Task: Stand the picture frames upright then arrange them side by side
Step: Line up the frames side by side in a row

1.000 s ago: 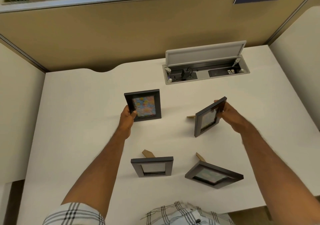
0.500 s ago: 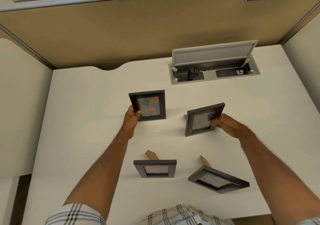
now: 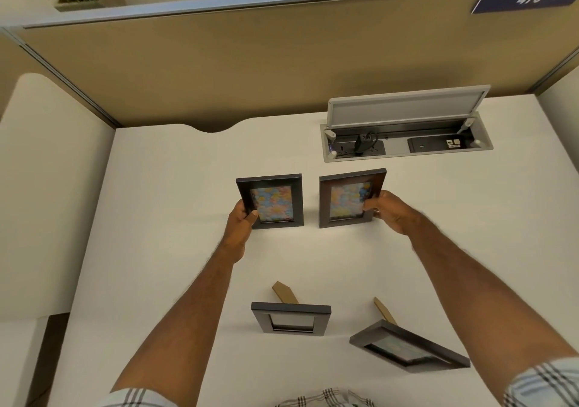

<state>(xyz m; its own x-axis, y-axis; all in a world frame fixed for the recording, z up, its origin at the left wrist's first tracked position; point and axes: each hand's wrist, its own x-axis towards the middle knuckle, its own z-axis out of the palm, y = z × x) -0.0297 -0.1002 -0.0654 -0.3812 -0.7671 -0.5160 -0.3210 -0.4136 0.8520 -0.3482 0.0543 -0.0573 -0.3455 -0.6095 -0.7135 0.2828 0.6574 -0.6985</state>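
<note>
Holding two frames at once, I have both hands committed in front of the open cable box [image 3: 404,143] set into the desk [image 3: 156,218]. My left hand [image 3: 242,218] is closed on the lower left corner of the black frame [image 3: 271,201], thumb over the front edge, fingers behind. My right hand [image 3: 387,211] is closed on the right edge of the dark brown frame [image 3: 351,198], thumb on the glass side. Both frames stand nearly upright, faces toward me, just beside each other with a narrow gap between them; both sit on the near side of the cable box, the brown one closer to it.

Two more frames wait further from the cable box, toward me: a grey frame [image 3: 291,317] and a tilted frame [image 3: 409,347] to its right — each leaning on a cardboard easel leg that sticks out behind. They are well apart from the pair in my hands.

The risk I see is in the release. I cannot tell whether the legs behind the held pair are swung out, since the frames hide them; if either is folded, the frame will tip back or fall forward once I let go. The gap is tight too — a nudge while withdrawing could knock one frame into the other. My forearms also pass close over the near two frames, so pulling back low could topple them.
</note>
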